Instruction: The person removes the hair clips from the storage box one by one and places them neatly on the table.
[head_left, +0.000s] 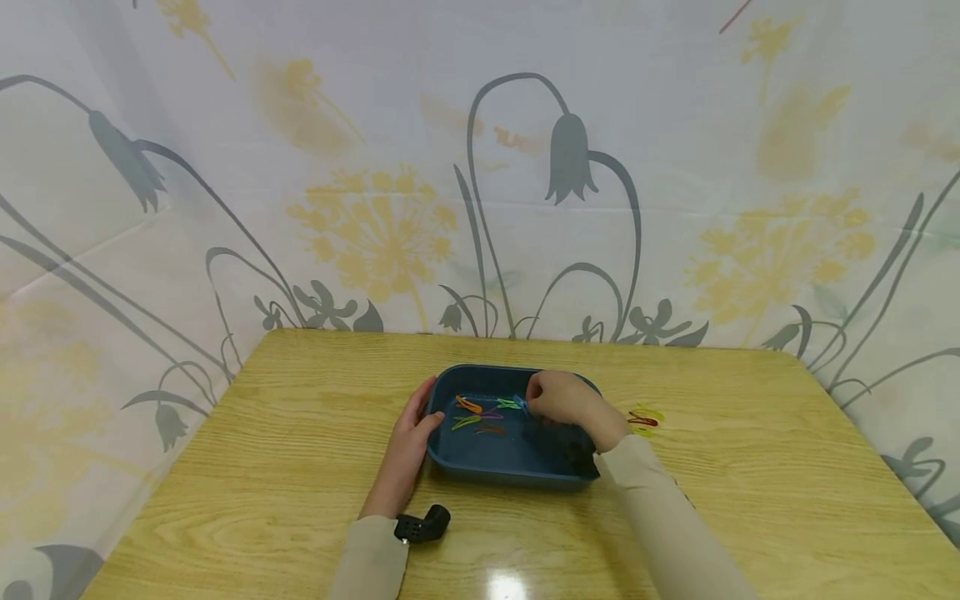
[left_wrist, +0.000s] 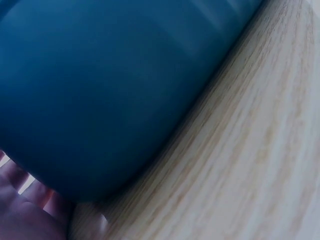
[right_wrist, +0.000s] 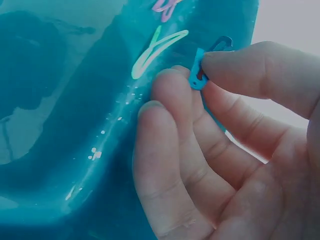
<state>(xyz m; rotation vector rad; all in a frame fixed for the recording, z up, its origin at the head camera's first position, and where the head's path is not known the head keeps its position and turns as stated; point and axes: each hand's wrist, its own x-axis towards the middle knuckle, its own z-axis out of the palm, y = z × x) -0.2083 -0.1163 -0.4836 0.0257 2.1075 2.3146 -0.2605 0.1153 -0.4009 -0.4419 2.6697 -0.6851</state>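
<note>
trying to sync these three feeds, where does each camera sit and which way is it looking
Head: worn on the head, looking forward and down at the wooden table and blue tray; both forearms, the left hand and right hand show.
Left wrist: beside the tray's outer wall, close up and blurred; only fingertips show.
Right wrist: over the tray's inside, on the fingers pinching a blue clip near a green clip.
Shared: the tray is in all three; the head and right wrist views share the clips.
</note>
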